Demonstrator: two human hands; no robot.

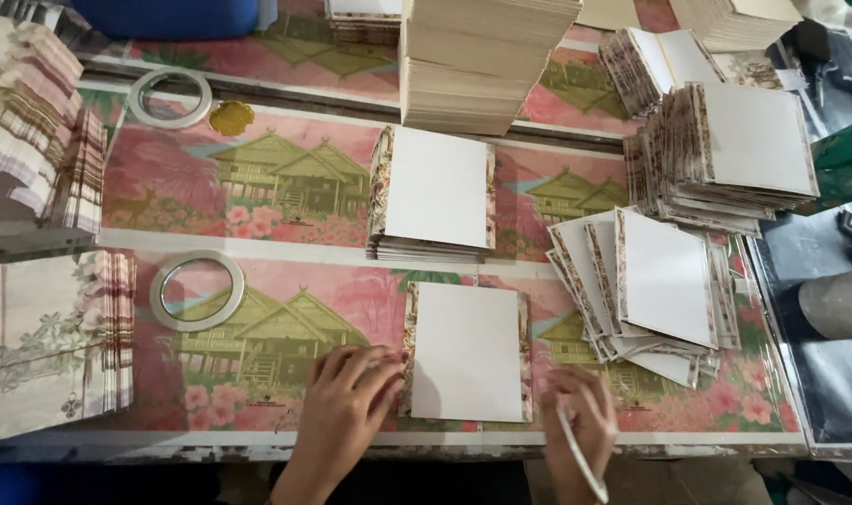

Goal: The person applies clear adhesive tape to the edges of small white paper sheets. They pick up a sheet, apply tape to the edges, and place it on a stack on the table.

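While the left hand (346,397) presses flat fingers on the card's (466,351) left edge, the right hand (580,421) pinches a thin white stick (580,458) just off its lower right corner; card stands lengthwise between them.

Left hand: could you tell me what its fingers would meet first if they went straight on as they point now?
The left hand points up and right; its fingers already touch the white card's patterned left edge, so that card comes first.
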